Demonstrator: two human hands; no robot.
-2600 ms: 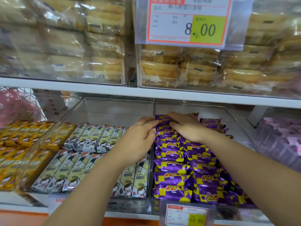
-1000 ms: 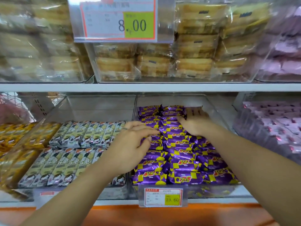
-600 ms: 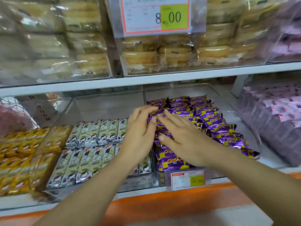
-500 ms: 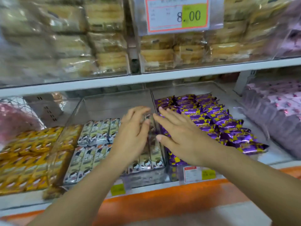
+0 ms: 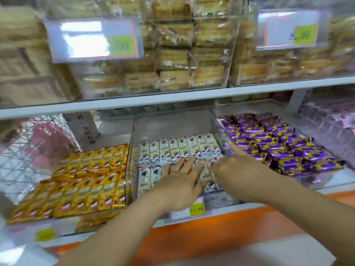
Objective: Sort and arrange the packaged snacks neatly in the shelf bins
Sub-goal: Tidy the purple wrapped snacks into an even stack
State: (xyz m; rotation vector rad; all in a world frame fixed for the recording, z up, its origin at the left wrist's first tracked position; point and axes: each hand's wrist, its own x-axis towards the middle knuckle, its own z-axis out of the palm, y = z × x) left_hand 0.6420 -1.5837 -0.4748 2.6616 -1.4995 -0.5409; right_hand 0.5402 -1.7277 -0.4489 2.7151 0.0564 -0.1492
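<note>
Both hands shifted left, off the purple snacks (image 5: 278, 146) into the middle bin (image 5: 172, 127). Left hand (image 5: 180, 187) and right hand (image 5: 236, 167) lie flat, fingers straight, gripping nothing, on the front row of white packets (image 5: 148, 179). Packets run lengthwise front-to-back. Back row just past fingertips, bare bin floor behind it.

Lower shelf (image 5: 249, 207), orange front strip: three clear bins (image 5: 172, 123) side by side. Left holds gold packets (image 5: 86, 181), middle cream packets (image 5: 172, 148) in two rows, right purple packets (image 5: 278, 146). Upper shelf (image 5: 172, 97), white: clear boxes (image 5: 229, 54) of tan pastry packs (image 5: 172, 60).
</note>
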